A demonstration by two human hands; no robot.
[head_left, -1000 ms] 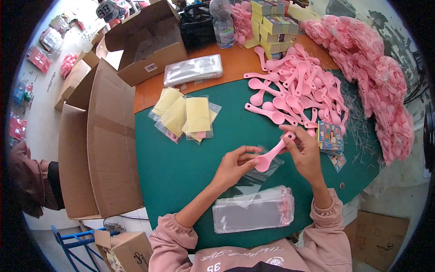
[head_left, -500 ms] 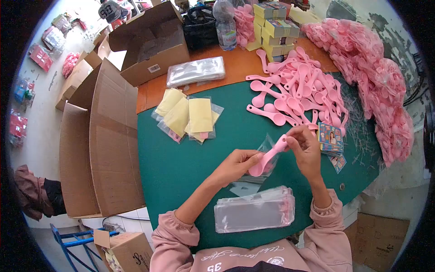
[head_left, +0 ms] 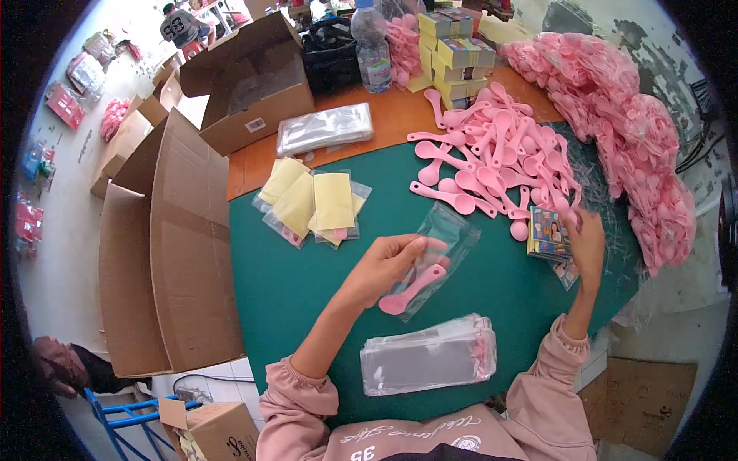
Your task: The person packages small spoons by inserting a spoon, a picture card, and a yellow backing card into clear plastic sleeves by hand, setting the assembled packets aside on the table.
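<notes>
My left hand grips a clear plastic bag over the green table, its fingers showing through the film. Inside the bag lies a pink measuring spoon, bowl toward me. At the right, my right hand has its fingers bent against the edge of a stack of printed cards, seemingly pinching a card there; the fingertips are partly hidden. Just behind the stack spreads a heap of loose pink spoons. Nearer my body sits a pile of flat clear bags.
Filled bags with yellow cards lie at the left. Behind them are a bundle of clear film, an open cardboard box, a water bottle and card stacks. Bagged pink spoons line the right edge.
My right hand has left the spoon and moved right to the printed cards. The spoon now rests down inside the bag, which my left hand still holds.
</notes>
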